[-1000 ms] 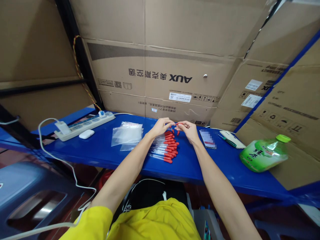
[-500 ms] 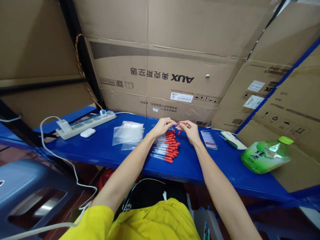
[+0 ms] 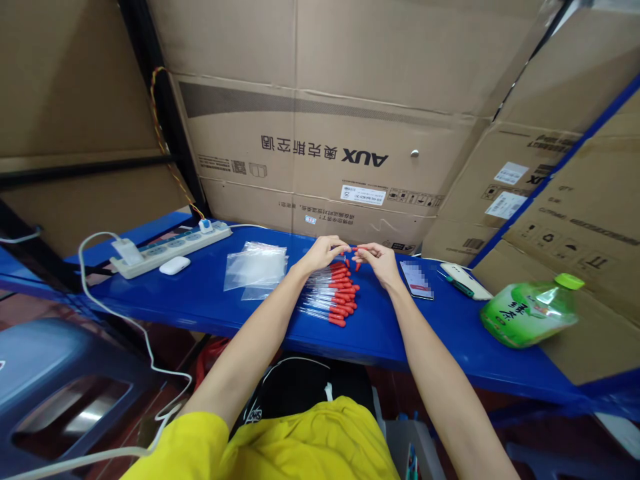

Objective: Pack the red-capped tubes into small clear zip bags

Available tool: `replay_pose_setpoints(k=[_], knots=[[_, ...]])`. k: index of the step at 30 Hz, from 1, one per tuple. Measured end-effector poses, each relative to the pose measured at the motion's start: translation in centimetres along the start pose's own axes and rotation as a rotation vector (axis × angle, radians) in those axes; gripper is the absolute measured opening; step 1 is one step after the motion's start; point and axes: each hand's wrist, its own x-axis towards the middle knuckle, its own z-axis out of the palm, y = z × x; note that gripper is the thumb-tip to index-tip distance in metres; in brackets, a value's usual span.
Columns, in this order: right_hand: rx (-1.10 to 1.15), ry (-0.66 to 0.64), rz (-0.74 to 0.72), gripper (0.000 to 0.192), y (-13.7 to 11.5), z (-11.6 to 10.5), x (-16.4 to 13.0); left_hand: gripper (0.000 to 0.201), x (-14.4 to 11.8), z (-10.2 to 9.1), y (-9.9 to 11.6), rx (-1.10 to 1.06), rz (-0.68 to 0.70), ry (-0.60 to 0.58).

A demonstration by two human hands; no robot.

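Observation:
Over the far part of the blue tabletop, my two hands meet fingertip to fingertip. My right hand (image 3: pixel 379 261) is closed in a pinch on a small red rubber bulb (image 3: pixel 355 249). Just left of it, the fingers of my left hand (image 3: pixel 323 255) are pressed together; what they grip is too small and covered to make out. Below the hands lies a fanned pile of droppers (image 3: pixel 336 295), clear thin tubes with red rubber bulbs pointing right. A loose red bulb (image 3: pixel 358 265) and another beside it lie near my fingertips.
Clear plastic bags (image 3: pixel 257 268) lie left of the droppers. A power strip (image 3: pixel 173 248) and white earbud case (image 3: pixel 175 265) sit farther left. To the right are a phone (image 3: pixel 417 279), a green pen (image 3: pixel 459 286) and a green bottle (image 3: pixel 527 312). Cardboard (image 3: pixel 320 120) walls the back.
My hands stay in nearly the same place, with only slight finger movement around the red bulb. The pile of droppers looks the same.

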Motion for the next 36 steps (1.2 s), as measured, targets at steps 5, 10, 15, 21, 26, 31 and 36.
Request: replay_pose_setpoints(k=[5,10,15,21,26,31,36], knots=[[0.019,-0.023,0.015,0.055,-0.07,-0.04,-0.09,0.036,0.0,0.04,-0.22,-0.003,0.008,-0.025],[0.028,-0.033,0.012,0.053,-0.44,-0.01,-0.27,0.035,0.0,0.11,-0.24,-0.026,-0.005,-0.034],[0.024,-0.039,0.016,0.053,-0.35,0.13,-0.31,0.035,-0.01,0.3,-0.2,-0.036,-0.012,-0.042],[0.037,-0.042,0.026,0.053,-0.07,0.31,-0.12,0.035,0.03,0.57,-0.38,-0.037,-0.015,-0.044],[0.032,-0.04,0.012,0.053,-0.2,0.36,-0.01,0.035,0.04,0.59,-0.44,-0.035,-0.009,-0.025],[0.006,-0.045,0.005,0.055,-0.39,0.04,0.0,0.032,-0.03,0.22,-0.26,0.044,-0.017,0.023],[-0.001,-0.01,-0.018,0.056,-0.14,-0.36,0.17,0.03,-0.07,-0.03,0.05,0.068,-0.055,0.054]])
